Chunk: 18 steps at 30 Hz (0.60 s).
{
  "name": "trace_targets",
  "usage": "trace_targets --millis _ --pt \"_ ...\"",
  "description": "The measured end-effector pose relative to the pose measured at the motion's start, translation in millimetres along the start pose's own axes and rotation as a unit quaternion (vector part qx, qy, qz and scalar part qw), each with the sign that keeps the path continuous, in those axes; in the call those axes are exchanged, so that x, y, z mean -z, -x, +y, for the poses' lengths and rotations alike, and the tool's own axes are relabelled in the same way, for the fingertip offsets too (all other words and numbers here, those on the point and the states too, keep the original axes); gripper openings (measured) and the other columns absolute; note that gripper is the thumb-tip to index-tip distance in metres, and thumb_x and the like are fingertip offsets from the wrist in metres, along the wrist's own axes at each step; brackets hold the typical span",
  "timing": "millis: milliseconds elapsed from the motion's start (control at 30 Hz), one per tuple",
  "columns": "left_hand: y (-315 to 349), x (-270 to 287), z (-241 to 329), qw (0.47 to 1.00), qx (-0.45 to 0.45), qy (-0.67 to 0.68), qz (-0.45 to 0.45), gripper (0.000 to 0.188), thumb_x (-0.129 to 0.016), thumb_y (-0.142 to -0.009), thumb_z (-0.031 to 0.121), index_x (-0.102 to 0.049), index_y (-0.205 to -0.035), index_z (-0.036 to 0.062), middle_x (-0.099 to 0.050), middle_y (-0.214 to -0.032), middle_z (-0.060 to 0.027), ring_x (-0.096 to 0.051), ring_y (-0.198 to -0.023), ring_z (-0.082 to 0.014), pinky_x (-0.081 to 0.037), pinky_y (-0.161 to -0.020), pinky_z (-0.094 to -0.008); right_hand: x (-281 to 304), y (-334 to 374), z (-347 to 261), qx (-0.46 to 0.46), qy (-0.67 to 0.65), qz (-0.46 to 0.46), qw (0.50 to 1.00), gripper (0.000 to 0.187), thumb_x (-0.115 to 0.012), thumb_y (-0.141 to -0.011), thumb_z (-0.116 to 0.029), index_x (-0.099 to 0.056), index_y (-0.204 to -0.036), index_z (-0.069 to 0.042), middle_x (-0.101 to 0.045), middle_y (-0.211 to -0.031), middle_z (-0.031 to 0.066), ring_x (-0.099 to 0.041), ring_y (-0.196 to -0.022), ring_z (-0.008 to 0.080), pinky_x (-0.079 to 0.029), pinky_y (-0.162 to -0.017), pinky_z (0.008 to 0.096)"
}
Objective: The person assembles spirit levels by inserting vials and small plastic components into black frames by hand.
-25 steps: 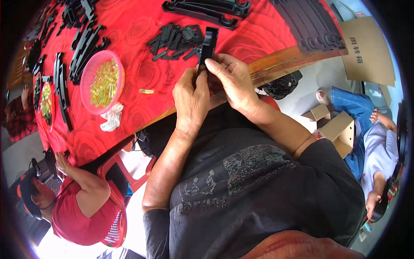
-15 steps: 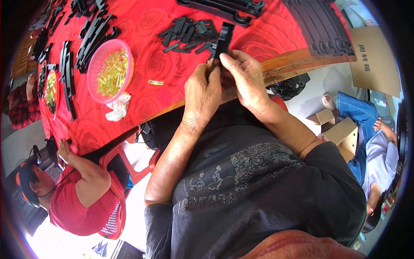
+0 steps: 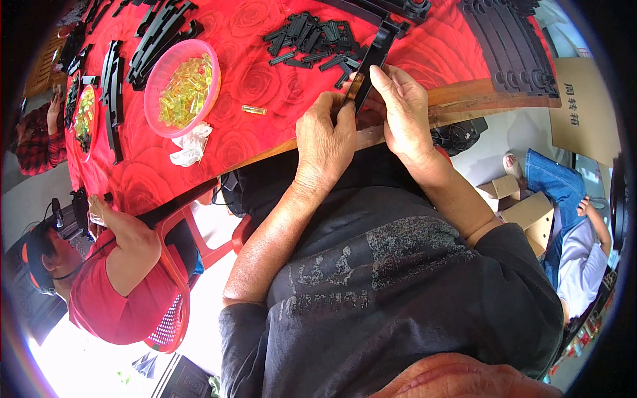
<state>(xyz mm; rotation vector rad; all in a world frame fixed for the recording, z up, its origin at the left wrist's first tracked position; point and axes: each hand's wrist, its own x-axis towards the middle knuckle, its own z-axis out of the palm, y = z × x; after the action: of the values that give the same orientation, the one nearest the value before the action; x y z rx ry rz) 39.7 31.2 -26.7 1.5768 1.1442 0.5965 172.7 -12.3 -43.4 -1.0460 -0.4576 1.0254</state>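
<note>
Over the near edge of the table, both my hands hold a long black plastic bar (image 3: 378,53), tilted with its far end up to the right. My left hand (image 3: 324,140) pinches its near end, fingers closed. My right hand (image 3: 406,113) is closed on it further along, thumb on the side facing me. An amber-yellow patch (image 3: 357,85) shows on the bar between my thumbs; I cannot tell whether it is a separate insert. Just beyond lies a pile of small black strips (image 3: 310,36). One yellow clear tube (image 3: 254,109) lies left of my hands.
A pink bowl (image 3: 151,106) of yellow tubes stands at left, beside a crumpled white tissue (image 3: 191,146). Long black parts (image 3: 159,46) lie behind it, and stacked ones (image 3: 507,53) at right. A person in red (image 3: 126,285) sits at left; another (image 3: 580,265) is at right near cardboard boxes (image 3: 527,215).
The view has shifted, so the table things appear further right. The bar leans more to the right, and the amber patch on it shows more plainly. Both hands keep their hold.
</note>
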Motion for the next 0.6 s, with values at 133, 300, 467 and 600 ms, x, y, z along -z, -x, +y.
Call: trace_targets --millis 133,300,467,600 --pt "0.5 -0.1 0.3 1.000 0.018 0.018 -0.008 0.023 -0.061 -0.093 0.017 -0.066 -0.096 -0.0045 -0.069 -0.079 -0.0230 -0.071 -0.079 -0.0388 -0.053 -0.072 -0.0440 -1.8 3.7 -6.2 -0.048 -0.002 0.004 0.999 0.024 -0.061 -0.102 -0.024 -0.063 -0.112 -0.003 -0.071 -0.102 0.0078 -0.071 -0.089 0.0160 -0.058 -0.081 0.0302" --pt "-1.4 0.9 7.0 0.999 0.031 -0.001 -0.020 0.027 -0.061 -0.094 0.021 -0.067 -0.094 -0.0053 -0.068 -0.077 -0.0241 -0.071 -0.079 -0.0398 -0.053 -0.072 -0.0447 -1.6 3.4 -5.5 -0.026 -0.001 0.003 1.000 0.025 -0.060 -0.102 -0.024 -0.062 -0.113 -0.001 -0.071 -0.102 0.0089 -0.071 -0.089 0.0166 -0.058 -0.080 0.0304" --pt "-0.8 -0.4 4.5 0.998 -0.006 -0.062 -0.016 0.031 -0.055 -0.099 0.021 -0.066 -0.091 -0.0061 -0.066 -0.065 -0.0102 -0.066 -0.058 -0.0161 -0.049 -0.056 -0.0308 -7.7 3.0 -2.0 -0.004 -0.005 0.032 0.999 0.027 -0.065 -0.100 -0.021 -0.062 -0.112 0.002 -0.068 -0.096 0.0042 -0.064 -0.075 0.0095 -0.055 -0.056 0.0241" --pt "-2.4 -1.4 6.9 0.997 0.001 -0.082 -0.009 0.030 -0.055 -0.099 0.021 -0.066 -0.088 -0.0051 -0.066 -0.065 -0.0107 -0.067 -0.058 -0.0169 -0.049 -0.056 -0.0310 -6.6 4.4 -2.2 0.004 -0.008 0.020 1.000 0.025 -0.064 -0.100 -0.019 -0.061 -0.113 0.003 -0.068 -0.097 0.0047 -0.064 -0.076 0.0083 -0.054 -0.057 0.0228"
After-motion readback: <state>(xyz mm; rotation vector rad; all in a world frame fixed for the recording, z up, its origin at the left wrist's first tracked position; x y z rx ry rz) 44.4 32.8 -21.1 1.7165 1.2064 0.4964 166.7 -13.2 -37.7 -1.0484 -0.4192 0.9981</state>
